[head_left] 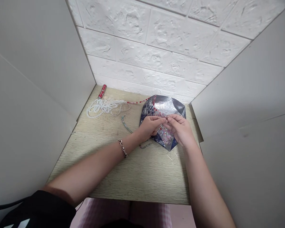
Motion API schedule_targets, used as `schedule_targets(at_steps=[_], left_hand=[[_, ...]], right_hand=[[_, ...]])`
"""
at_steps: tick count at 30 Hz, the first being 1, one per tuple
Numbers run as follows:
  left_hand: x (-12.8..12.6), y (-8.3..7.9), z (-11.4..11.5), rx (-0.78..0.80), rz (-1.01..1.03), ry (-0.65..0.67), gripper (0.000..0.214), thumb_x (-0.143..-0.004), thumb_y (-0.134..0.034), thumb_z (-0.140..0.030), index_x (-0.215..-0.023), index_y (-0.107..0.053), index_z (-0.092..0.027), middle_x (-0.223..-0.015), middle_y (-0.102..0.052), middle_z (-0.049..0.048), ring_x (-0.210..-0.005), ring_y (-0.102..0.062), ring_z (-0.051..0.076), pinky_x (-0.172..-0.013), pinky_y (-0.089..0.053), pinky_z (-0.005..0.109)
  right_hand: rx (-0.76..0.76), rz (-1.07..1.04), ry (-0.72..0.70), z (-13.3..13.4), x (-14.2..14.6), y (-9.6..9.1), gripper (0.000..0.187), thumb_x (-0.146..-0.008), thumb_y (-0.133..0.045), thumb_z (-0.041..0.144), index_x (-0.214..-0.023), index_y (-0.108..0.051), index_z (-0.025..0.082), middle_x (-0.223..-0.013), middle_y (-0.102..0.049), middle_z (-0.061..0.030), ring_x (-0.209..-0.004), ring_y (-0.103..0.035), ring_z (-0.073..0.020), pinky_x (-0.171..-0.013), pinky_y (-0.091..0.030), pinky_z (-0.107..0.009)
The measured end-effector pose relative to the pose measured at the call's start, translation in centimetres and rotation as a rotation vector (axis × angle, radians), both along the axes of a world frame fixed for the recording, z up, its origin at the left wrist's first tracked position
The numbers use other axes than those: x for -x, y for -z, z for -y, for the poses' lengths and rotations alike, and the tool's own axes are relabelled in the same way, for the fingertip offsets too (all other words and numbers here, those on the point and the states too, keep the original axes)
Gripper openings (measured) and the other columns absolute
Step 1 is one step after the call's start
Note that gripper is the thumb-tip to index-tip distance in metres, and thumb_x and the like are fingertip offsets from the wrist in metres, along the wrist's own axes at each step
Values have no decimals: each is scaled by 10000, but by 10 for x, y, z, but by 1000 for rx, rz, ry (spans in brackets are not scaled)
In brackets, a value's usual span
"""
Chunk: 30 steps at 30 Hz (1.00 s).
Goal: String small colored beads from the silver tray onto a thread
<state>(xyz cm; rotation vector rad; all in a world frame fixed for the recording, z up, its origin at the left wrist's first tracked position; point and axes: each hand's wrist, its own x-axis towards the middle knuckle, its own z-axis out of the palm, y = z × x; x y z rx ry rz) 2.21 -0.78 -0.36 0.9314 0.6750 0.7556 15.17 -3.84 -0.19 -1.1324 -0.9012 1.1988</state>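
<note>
My left hand (149,127) and my right hand (181,129) meet fingertip to fingertip, each closed in a pinch. What they pinch is too small to make out. Below them lies an opened-out bag with a silvery lining (167,104), holding many loose pink, red and clear beads (166,138). A strand of red and pink beads (139,102) runs across the table onto the bag's back left part and down toward my fingers. Whether it reaches my fingertips is hidden. Partly under my left forearm curves a strand of greenish beads (126,126).
White bead strands (95,111) lie bunched at the back left of the wooden table (137,177), beside a red patterned cylinder (102,91). Thin clear threads (173,156) lie before the bag. A white brick-pattern wall (154,60) and grey side panels enclose the table.
</note>
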Motion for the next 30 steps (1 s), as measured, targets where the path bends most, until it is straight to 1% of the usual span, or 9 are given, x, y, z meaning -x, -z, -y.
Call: schedule_targets(at_steps=[6,13,16,19,26,30], left_hand=[[0,1,0,-18,-5,-8,178,-673,-618,-289,-627,-543,-133,-370,-256,-106,-318,-166,10,-324,-113,178],[-2,2,0,-36,-45,-22,184,-659,-631,-302,-647,-572,-128,-380,-264,-104,-323,-175,8,-327,-120,182],[-1,2,0,-39,-58,-23,180,-656,-634,-297,-649,-579,-125,-377,-264,-103,-326,-179,8,-329,-125,183],[-1,3,-1,-42,-51,-14,177,-661,-631,-297,-658,-586,-126,-377,-261,-104,-327,-180,8,-331,-127,181],[-2,9,-2,-44,-29,-11,185,-671,-630,-313,-700,-609,-131,-394,-270,-101,-325,-188,4,-330,-131,170],[-2,9,-2,-36,-17,-9,179,-665,-639,-305,-698,-613,-131,-396,-269,-101,-325,-191,4,-329,-128,170]], right_hand=[[33,-36,-18,3,0,-4,169,-573,-749,286,-668,-643,195,-732,-632,4,-711,-589,-93,-700,-517,-216],[30,17,-12,2,-1,-4,153,-578,-737,282,-665,-639,202,-733,-629,7,-733,-594,-97,-787,-504,-259],[25,56,-12,2,-2,-3,158,-585,-731,293,-671,-633,203,-752,-631,3,-748,-598,-105,-798,-502,-275],[30,51,-15,2,-3,-2,161,-585,-734,289,-682,-639,201,-780,-636,-1,-762,-598,-104,-797,-504,-262],[50,16,-1,3,-3,-5,156,-558,-755,270,-651,-649,202,-751,-631,11,-726,-592,-84,-764,-511,-213],[53,34,12,3,-2,-5,161,-552,-755,271,-647,-646,201,-759,-636,7,-723,-596,-93,-760,-516,-230]])
